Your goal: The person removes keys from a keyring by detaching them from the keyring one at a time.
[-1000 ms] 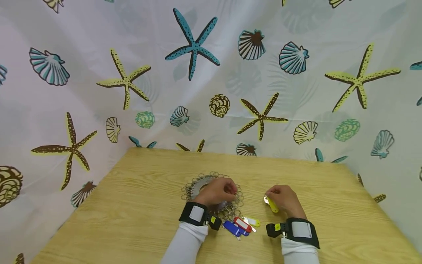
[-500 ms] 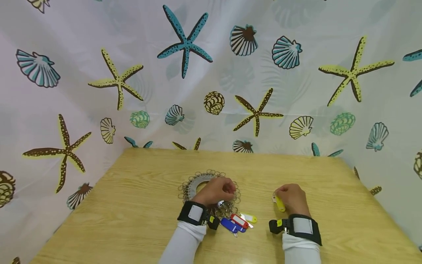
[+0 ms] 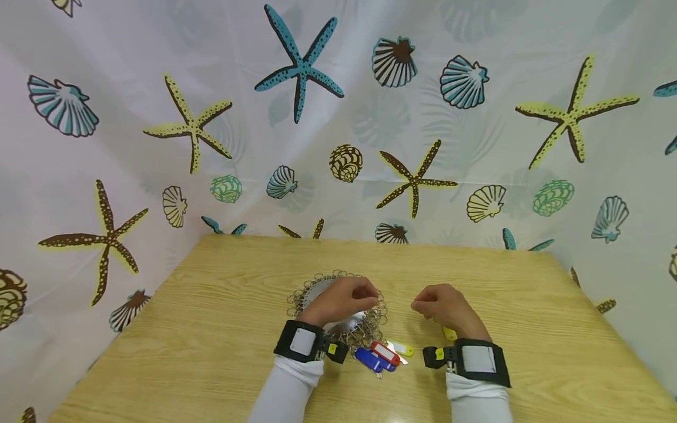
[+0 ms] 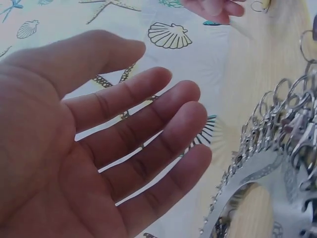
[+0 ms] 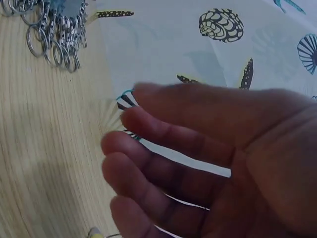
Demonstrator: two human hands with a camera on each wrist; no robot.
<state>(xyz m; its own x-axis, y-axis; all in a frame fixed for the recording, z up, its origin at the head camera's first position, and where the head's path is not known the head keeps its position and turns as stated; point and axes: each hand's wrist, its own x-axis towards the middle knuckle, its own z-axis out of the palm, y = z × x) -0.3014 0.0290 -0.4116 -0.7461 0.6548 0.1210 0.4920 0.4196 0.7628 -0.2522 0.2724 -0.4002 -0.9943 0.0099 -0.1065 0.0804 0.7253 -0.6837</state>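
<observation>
My left hand (image 3: 346,299) hovers over a round metal ring (image 4: 223,201) edged with many small clips and wire loops. Its fingers are loosely bent, and nothing is between them in the left wrist view. To the right, my right hand (image 3: 443,304) is raised over the table with bent, relaxed fingers and an empty grasp. A yellow key tag (image 3: 449,333) lies beneath it, partly hidden by the hand. Between the forearms lie a red key tag (image 3: 385,353), a blue key tag (image 3: 368,359) and another yellow key tag (image 3: 402,348), with keys poking out.
The wooden table (image 3: 227,352) spreads around both hands. A white curtain (image 3: 338,117) printed with starfish and shells closes off the back and sides.
My right hand has let go of the yellow key tag, which now lies on the table, and has moved left toward the metal ring. The left hand has lifted slightly.
</observation>
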